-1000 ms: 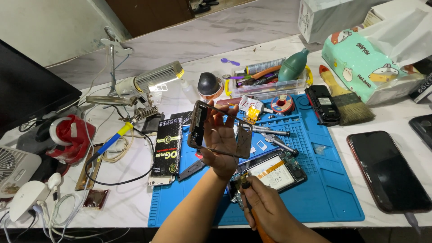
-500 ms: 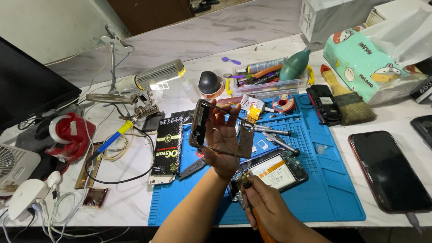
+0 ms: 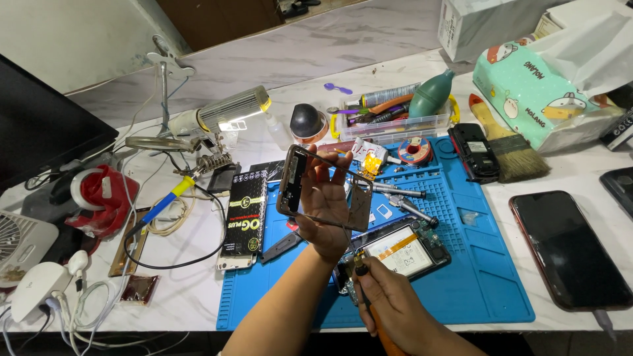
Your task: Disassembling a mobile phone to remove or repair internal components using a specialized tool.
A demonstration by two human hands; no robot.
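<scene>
Left hand (image 3: 328,206) is up over the middle of the blue mat (image 3: 488,277), fingers closed on a bare phone frame (image 3: 321,192), tilted and lifted clear. Lower down, near the mat's front edge, the right hand (image 3: 389,304) is clamped on an orange-handled screwdriver (image 3: 369,300), tip just at the edge of the opened phone (image 3: 403,252) lying flat on the mat. A black phone (image 3: 568,249) rests off the mat's right edge.
</scene>
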